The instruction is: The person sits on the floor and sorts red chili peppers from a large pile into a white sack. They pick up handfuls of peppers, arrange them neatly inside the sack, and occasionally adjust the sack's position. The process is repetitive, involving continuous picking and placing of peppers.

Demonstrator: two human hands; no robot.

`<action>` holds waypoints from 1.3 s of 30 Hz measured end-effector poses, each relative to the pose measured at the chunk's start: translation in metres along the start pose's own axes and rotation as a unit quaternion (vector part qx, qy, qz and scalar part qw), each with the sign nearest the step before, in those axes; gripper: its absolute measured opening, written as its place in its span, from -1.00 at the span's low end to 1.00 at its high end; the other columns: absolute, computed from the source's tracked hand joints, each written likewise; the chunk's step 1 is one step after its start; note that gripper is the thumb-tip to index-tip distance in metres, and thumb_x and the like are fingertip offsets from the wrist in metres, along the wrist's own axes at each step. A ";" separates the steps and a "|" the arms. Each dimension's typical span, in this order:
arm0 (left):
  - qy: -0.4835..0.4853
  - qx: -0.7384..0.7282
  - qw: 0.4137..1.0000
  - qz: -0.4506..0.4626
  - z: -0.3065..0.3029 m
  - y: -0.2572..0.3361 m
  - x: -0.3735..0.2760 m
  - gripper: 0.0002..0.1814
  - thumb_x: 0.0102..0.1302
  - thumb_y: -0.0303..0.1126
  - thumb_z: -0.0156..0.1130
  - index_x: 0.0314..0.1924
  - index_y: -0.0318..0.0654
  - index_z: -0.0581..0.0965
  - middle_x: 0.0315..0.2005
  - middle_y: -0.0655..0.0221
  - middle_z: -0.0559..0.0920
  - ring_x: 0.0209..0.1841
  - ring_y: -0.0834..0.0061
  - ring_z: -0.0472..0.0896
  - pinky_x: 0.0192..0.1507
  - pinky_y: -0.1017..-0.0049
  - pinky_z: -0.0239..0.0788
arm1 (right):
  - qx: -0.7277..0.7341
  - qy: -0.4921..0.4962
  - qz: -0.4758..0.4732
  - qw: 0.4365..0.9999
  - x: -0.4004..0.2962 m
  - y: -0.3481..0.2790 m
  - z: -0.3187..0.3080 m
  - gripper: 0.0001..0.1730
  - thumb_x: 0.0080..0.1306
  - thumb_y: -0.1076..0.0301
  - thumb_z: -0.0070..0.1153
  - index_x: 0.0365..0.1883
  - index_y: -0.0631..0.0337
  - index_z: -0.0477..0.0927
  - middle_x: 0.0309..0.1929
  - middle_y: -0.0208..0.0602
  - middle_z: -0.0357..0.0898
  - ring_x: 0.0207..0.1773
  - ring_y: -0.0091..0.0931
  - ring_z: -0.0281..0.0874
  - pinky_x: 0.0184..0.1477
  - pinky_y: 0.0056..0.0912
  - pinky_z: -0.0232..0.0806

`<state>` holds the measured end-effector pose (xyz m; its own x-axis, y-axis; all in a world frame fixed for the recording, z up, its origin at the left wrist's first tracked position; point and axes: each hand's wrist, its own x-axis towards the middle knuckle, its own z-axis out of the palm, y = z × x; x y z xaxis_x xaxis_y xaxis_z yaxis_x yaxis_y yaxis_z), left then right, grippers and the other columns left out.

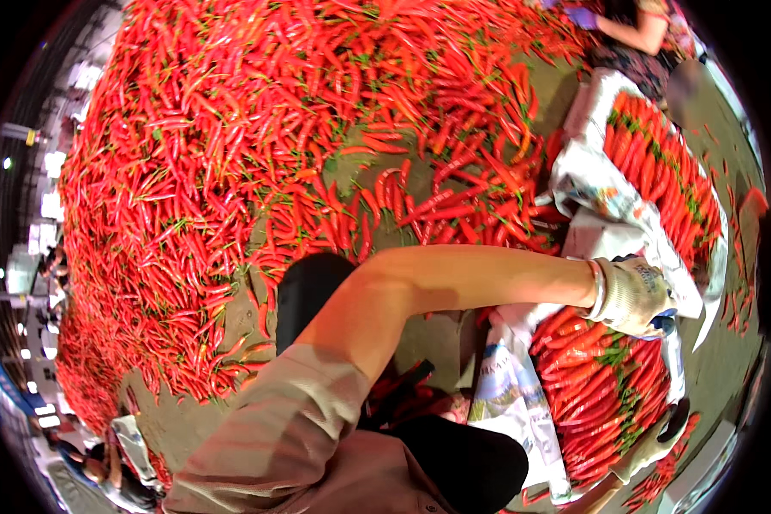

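Observation:
My left hand (639, 299), in a knitted work glove with blue-coated fingers, reaches across to the far edge of a white printed plastic liner (514, 385). Its fingers are closed on that edge. At the lower right my right hand (655, 440), in a pale glove with dark fingertips, grips the same edge nearer to me. Between the liner's sides lie red chili peppers (591, 379) in packed rows, their green stems meeting along the middle. A second white liner (597, 164), just beyond my left hand, holds more red chilies (655, 173) in rows.
A huge heap of loose red chilies (186, 193) covers the floor ahead and to the left. A co-worker (636, 38) in purple gloves sits at the upper right. Another person (112, 469) is at the lower left. Scattered chilies (739, 295) lie on the right-hand floor.

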<state>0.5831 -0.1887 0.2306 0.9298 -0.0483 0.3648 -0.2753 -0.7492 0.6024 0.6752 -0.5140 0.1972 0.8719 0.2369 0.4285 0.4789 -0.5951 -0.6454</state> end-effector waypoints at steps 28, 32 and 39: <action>0.435 0.057 0.822 -0.364 -0.337 -0.299 -0.444 -0.63 0.25 -0.36 0.28 0.05 -0.30 0.54 -0.20 0.20 0.66 -0.14 0.38 0.66 -0.02 0.44 0.46 | 0.248 -0.177 -0.053 0.951 -0.062 -0.467 0.652 -0.52 0.14 0.20 0.33 -0.02 0.24 0.55 -0.16 -0.06 0.59 -0.06 -0.21 0.56 0.06 -0.21 0.38; 0.221 -0.055 0.816 -0.531 -0.323 -0.333 -0.381 -0.51 0.28 0.11 0.14 -0.06 -0.14 0.59 -0.26 0.04 0.66 -0.13 0.06 0.63 -0.08 0.20 0.42 | 0.120 -0.223 -0.132 0.958 -0.024 -0.463 0.668 -0.33 0.20 -0.14 0.17 0.05 0.27 0.52 0.03 0.02 0.54 0.10 -0.12 0.49 0.16 -0.13 0.30; 0.414 -0.077 0.741 -0.523 -0.260 -0.393 -0.324 -0.36 0.19 -0.01 0.31 0.10 -0.34 0.40 -0.13 -0.07 0.61 -0.04 -0.06 0.58 -0.01 0.12 0.41 | -0.102 -0.253 -0.147 0.951 0.036 -0.471 0.695 0.08 0.19 -0.45 -0.07 0.34 0.38 0.19 0.30 0.23 0.27 0.37 -0.02 0.22 0.35 -0.06 0.11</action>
<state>0.3268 0.2936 0.0605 0.2034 0.9753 -0.0860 0.4059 -0.0041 0.9139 0.5516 0.3083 0.0775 0.6658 0.7241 0.1797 0.7249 -0.5709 -0.3856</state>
